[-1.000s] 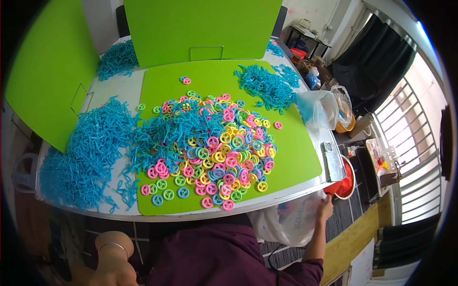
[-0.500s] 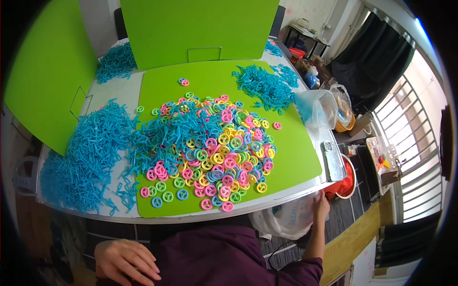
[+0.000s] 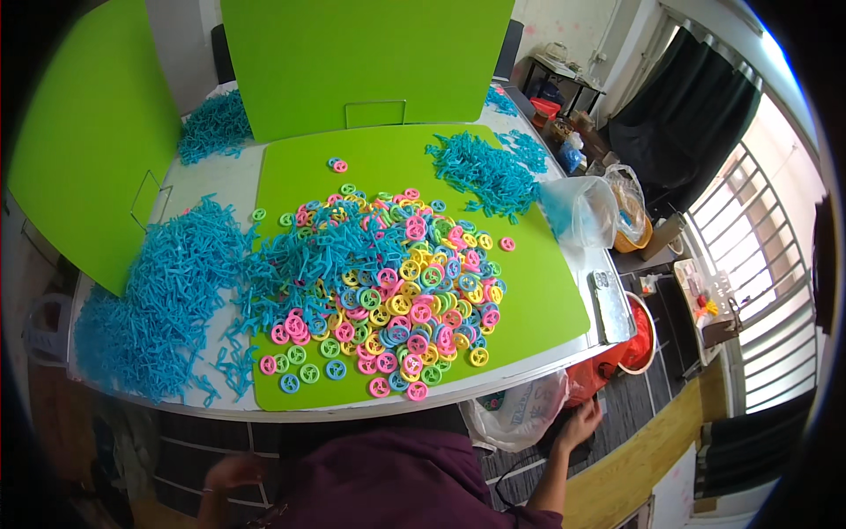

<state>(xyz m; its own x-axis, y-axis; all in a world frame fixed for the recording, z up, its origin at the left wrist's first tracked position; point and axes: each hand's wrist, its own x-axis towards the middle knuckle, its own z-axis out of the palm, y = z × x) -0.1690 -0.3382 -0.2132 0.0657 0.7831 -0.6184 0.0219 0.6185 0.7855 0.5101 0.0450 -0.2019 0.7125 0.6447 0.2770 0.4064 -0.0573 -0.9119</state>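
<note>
Both hands down below the worktop point(image 3: 577, 357) edge. Right hand point(image 3: 580, 425) spread loosely, fingers released, touching a dark thing on the floor just beside a translucent plastic bag point(image 3: 520, 414). Left hand point(image 3: 231, 476) blurred near the lap; cannot tell whether clenched or released. Up on the green mat point(image 3: 538, 300): heap of pink, yellow, green and blue plastic rings point(image 3: 397, 300), untouched, between piles of blue plastic sticks point(image 3: 167, 300).

Barred window point(image 3: 758, 291) right, dark curtain point(image 3: 696, 132), tiled floor point(image 3: 634, 406).
</note>
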